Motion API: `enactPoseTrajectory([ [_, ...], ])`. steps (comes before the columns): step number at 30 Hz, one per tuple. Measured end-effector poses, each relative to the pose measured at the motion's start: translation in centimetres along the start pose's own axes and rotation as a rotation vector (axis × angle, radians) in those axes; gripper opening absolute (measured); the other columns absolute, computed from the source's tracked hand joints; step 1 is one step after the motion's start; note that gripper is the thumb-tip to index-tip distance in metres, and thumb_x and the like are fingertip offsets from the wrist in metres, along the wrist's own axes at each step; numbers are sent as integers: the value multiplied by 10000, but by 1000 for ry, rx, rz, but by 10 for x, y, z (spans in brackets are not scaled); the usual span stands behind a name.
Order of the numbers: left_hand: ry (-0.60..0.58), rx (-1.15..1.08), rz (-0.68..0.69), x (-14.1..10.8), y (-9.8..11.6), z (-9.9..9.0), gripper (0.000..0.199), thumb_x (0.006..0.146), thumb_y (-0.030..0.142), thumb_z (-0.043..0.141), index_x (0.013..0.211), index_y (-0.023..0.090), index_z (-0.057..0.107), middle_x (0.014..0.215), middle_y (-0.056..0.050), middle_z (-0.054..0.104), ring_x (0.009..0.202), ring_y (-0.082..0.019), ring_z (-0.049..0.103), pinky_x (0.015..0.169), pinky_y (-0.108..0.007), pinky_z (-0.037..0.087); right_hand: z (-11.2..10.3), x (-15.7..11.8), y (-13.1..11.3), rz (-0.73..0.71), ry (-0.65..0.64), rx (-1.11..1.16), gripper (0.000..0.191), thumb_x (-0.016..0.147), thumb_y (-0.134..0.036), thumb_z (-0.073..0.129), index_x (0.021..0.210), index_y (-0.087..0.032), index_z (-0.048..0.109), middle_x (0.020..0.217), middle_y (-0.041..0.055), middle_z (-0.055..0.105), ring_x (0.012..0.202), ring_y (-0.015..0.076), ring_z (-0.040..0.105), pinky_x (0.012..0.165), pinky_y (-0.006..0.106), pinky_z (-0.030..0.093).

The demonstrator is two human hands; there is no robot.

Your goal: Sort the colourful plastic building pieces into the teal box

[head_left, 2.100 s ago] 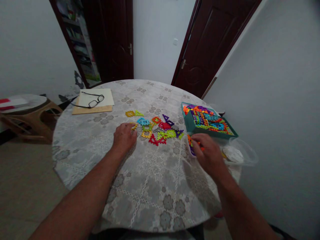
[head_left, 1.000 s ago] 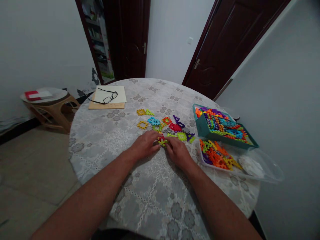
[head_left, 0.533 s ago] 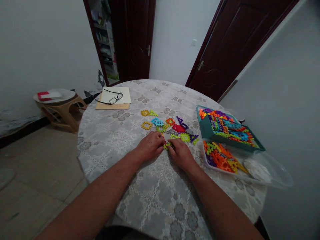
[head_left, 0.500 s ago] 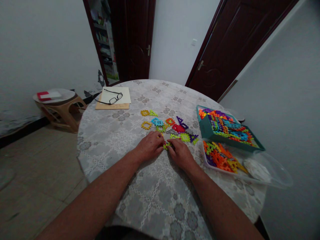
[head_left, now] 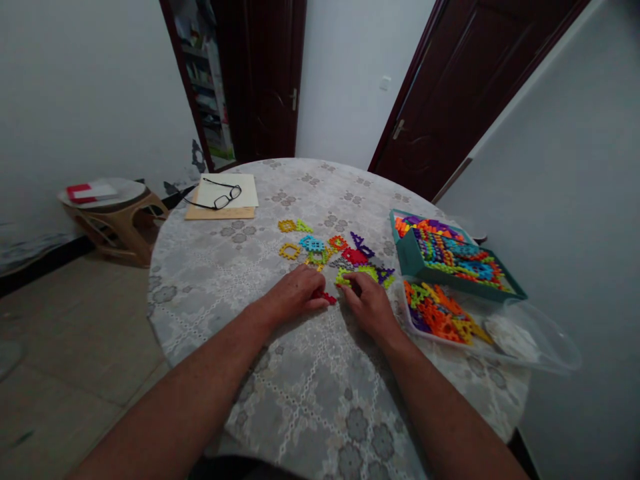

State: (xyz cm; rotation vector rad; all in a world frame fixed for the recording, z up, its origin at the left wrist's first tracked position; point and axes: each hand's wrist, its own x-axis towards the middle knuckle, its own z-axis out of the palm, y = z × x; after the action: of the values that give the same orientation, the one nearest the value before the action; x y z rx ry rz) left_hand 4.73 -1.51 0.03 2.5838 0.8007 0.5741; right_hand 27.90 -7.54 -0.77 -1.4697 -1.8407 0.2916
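Note:
My left hand (head_left: 296,293) rests low over the table with its fingers curled round a red interlocking plastic piece (head_left: 329,298), whose end sticks out past the thumb. To the right, my right hand (head_left: 369,303) pinches a yellow-green interlocking piece (head_left: 342,277) between thumb and fingers. Just beyond the hands lie loose toothed pieces: a blue one (head_left: 312,244), an orange one (head_left: 338,243), a crimson one (head_left: 355,257), purple triangles (head_left: 363,247) and a yellow frame (head_left: 289,251). My fingers hide parts of both held pieces.
On the right, a teal box (head_left: 415,257) holds rows of pieces, beside a clear plastic tub (head_left: 407,320) with more pieces and a white bag (head_left: 513,337). Glasses (head_left: 221,201) lie on papers (head_left: 245,187) at the far left. A stool (head_left: 113,230) stands beyond the table.
My hands have moved apart. The right one has shifted slightly away from me with the yellow-green piece, and the red piece now shows in my left hand.

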Motion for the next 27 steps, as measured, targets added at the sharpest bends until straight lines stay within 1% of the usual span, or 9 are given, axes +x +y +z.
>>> enactPoseTrajectory([
  [3,-1,-21,-19,0,1,4,274,983,448,730,942,207,608,920,-37,653,857,-209,557,759,-318,390,3,-1,-3,-57,-9,-32,177,1001,-254,642,1151,-201,722,1066,96,748,924,228,685,863,349,533],
  [9,68,-13,-45,0,3,9,399,972,576,724,948,212,562,922,-28,637,838,-203,556,736,-313,392,5,-5,-11,-156,-179,17,241,1036,-186,540,1184,-189,730,1071,103,755,1007,231,691,916,355,530],
  [14,131,19,-72,4,4,15,432,973,621,700,943,214,558,947,-31,614,858,-203,561,751,-314,421,-6,-6,-17,-187,-316,103,386,914,-89,573,1258,-206,704,1164,88,746,1082,235,682,978,375,528],
  [16,141,39,-109,4,6,17,423,989,614,680,913,216,558,935,-32,611,870,-210,571,762,-321,435,-5,-7,-20,-191,-343,79,364,899,-101,608,1231,-216,703,1164,80,737,1086,238,665,977,373,519],
  [18,132,52,-127,4,7,17,409,1008,599,654,888,220,561,920,-32,616,869,-211,580,759,-323,443,-1,-7,-21,-178,-308,38,275,933,-132,607,1179,-207,703,1122,83,727,1047,235,656,944,360,511],
  [20,165,76,-160,2,4,12,365,1051,554,593,897,224,577,916,-33,629,865,-210,589,765,-325,454,3,-7,-20,-151,-260,4,198,970,-160,591,1131,-193,701,1057,83,719,984,228,653,889,342,503],
  [24,370,120,-270,-1,-9,-2,208,1078,346,502,948,220,606,947,-50,661,902,-216,616,850,-352,496,8,-6,-17,-107,-217,-16,213,936,-142,617,1127,-189,700,1023,72,732,934,219,661,857,330,496],
  [25,385,107,-271,-1,-12,-5,161,1052,295,512,952,218,612,950,-51,670,899,-215,623,864,-359,506,8,-6,-16,-105,-208,-11,233,924,-133,619,1134,-190,701,1032,72,738,941,219,667,866,331,499],
  [27,342,54,-232,-2,-15,-6,97,995,226,536,977,214,631,955,-47,692,876,-209,638,874,-364,526,8,-6,-15,-109,-187,0,251,925,-133,611,1151,-190,706,1053,79,750,968,224,678,892,341,509],
])
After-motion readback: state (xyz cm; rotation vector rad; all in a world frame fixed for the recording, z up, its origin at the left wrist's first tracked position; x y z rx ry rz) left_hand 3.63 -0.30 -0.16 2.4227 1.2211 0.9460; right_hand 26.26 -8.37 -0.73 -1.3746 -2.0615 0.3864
